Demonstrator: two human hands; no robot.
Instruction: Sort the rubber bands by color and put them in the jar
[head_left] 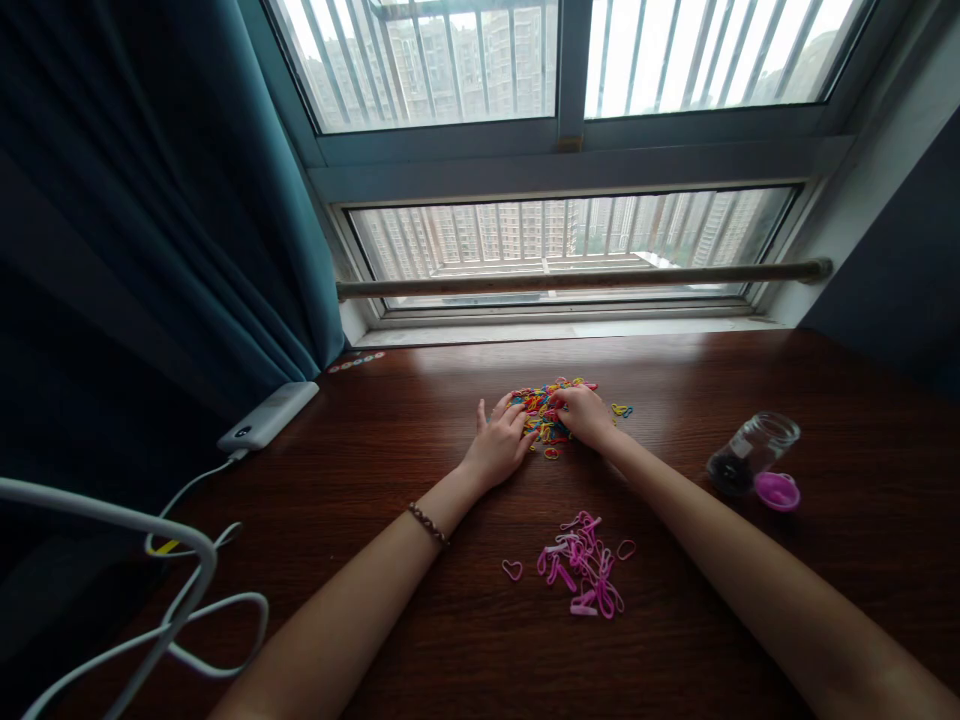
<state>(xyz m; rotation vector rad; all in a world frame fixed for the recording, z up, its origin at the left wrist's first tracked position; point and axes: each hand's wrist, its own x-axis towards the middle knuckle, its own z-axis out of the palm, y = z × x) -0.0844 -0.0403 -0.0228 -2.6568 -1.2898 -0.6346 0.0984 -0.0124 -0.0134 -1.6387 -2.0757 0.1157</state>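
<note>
A pile of small multicoloured rubber bands (546,402) lies on the dark wooden table (420,400), in red, yellow, blue and green. My left hand (498,442) rests at the pile's left side, fingers spread and touching the bands. From the right, my right hand (585,414) reaches into the pile with its fingers bent together; what sits between the fingertips is too small to make out. Nearer to me is a separate heap of pink rubber bands (583,562), with a heart-shaped pink band (512,570) lying to its left.
On the right stands a glass jar (754,450) with dark contents, a pink lid (778,491) beside it. A white power bank (268,416) with a cable lies at the left by the blue curtain (300,250). White tubing (150,515) crosses the lower left. The window is behind.
</note>
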